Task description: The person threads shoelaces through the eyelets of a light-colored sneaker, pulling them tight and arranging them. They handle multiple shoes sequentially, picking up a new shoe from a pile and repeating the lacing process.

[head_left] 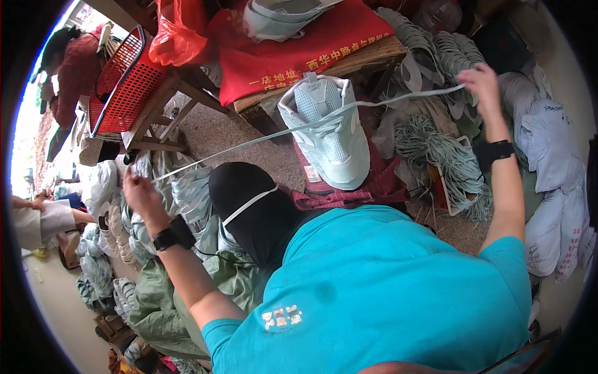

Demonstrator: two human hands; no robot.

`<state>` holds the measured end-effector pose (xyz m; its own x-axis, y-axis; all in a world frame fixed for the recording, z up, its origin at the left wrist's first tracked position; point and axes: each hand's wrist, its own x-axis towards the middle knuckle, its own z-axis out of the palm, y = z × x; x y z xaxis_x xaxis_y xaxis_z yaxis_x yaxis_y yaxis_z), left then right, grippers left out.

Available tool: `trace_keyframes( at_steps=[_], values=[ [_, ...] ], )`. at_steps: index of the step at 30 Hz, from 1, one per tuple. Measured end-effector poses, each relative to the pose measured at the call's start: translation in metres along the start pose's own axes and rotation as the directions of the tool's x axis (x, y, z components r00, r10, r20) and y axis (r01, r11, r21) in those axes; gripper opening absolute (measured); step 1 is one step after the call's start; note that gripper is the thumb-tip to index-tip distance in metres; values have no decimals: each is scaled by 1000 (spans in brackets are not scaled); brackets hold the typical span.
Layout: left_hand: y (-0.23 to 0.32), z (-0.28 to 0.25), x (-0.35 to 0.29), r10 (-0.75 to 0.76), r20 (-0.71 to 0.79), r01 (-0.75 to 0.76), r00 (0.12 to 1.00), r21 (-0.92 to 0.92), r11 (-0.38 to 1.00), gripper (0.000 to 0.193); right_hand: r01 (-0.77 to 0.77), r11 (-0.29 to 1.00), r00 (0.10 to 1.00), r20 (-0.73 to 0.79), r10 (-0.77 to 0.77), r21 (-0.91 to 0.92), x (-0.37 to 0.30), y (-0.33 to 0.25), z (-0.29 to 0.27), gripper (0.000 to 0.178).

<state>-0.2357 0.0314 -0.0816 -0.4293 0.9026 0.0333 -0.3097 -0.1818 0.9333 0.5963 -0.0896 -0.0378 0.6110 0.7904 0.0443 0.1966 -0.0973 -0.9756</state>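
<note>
A pale mint sneaker point(339, 146) stands on maroon cloth point(377, 194) over my lap, its toe toward me and its tongue up. One long, flat, pale shoelace point(249, 143) runs across the laced front of the shoe, drawn out to both sides. Its left end is pinched in my left hand point(144, 194), out at the left and lower than the shoe. Up at the right, my right hand point(479, 84) grips the other end, with fingers closed. The lace looks taut on the left and slightly bowed on the right.
Beyond the shoe is a wooden bench with a red printed cloth point(299, 59) and a grey shoe piece point(283, 19). A red basket point(128, 81) stands left. Bundled laces point(430, 143) and pale bags point(554, 143) lie right. Another person point(37, 227) is at far left.
</note>
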Motion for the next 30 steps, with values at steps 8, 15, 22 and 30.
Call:
trace_keyframes(
  at_steps=[8,15,22,30],
  values=[
    [-54,210,-157,-193,537,-3,821,341,940,26,-146,985,825,562,70,93,-114,-18,187,19],
    [-88,239,-204,-358,649,153,672,352,924,29,-72,997,714,698,63,-16,-129,-18,209,9],
    [-91,240,-210,-461,626,189,630,452,872,29,399,857,667,745,-27,-326,-117,-43,212,8],
    [-94,242,-200,-481,623,-44,617,638,769,25,907,-188,247,838,-486,-377,-147,-62,226,11]
  ],
)
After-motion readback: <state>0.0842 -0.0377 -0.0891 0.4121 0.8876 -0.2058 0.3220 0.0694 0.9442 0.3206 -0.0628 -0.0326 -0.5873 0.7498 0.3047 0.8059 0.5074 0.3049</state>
